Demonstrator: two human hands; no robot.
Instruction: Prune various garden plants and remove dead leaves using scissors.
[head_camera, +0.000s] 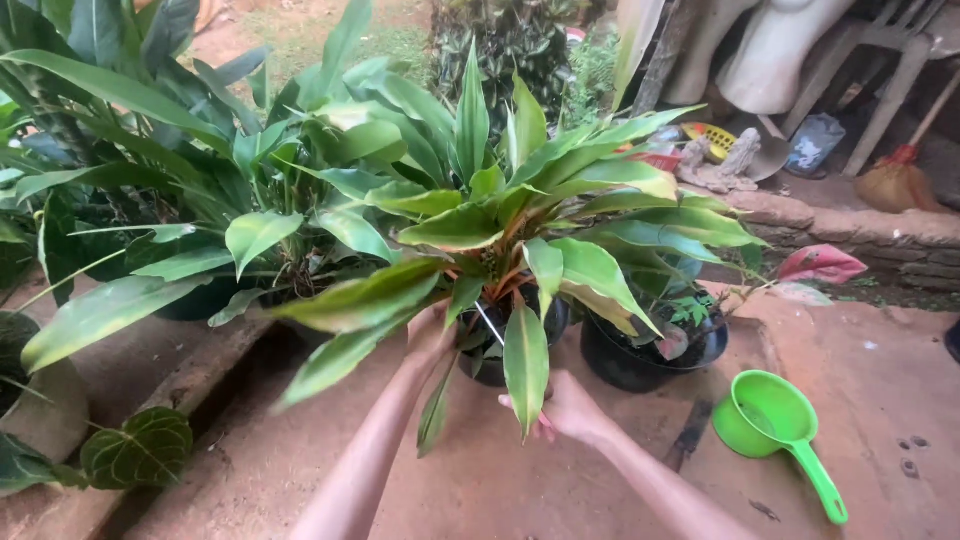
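Note:
A leafy green plant (500, 220) with orange stems grows in a black pot (490, 350) on the reddish ground. My left hand (430, 335) reaches under the leaves and presses against the pot's left side. My right hand (565, 408) sits at the pot's lower right, partly behind a hanging leaf. Both hands seem to grip the pot, though leaves hide most of the fingers.
A second black pot (640, 355) with a small plant stands right beside it. A green plastic scoop (775, 420) lies on the ground at right. Several large leafy plants (150, 180) crowd the left. A stone ledge (860, 225) and a broom (895, 180) are behind.

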